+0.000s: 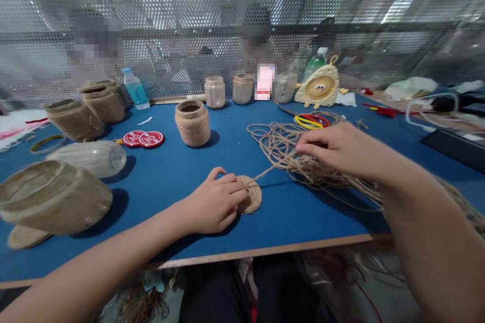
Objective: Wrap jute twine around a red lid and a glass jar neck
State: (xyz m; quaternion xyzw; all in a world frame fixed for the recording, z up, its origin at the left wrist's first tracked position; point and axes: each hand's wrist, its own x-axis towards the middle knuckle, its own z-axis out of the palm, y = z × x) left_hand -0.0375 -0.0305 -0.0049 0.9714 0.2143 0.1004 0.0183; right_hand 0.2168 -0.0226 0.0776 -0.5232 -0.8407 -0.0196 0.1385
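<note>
My left hand [215,203] rests on the blue tabletop, its fingers bent over a flat round coil of jute twine [254,198] and holding it down. Part of the coil is hidden under those fingers. A strand of twine [267,171] runs up and to the right from the coil. At its other end my right hand [329,147] is closed in a pinch on the twine, above a loose tangled heap of jute twine [278,144]. Just behind the heap lie scissors [312,121] with yellow and red handles.
A twine-wrapped jar [192,125] stands mid-table. More wrapped jars [74,118] and a lying glass jar [87,158] crowd the left. Red round tins [150,139] lie nearby. Along the back are a water bottle [136,88], glass jars [215,92], a phone [265,83] and a yellow fan [319,87].
</note>
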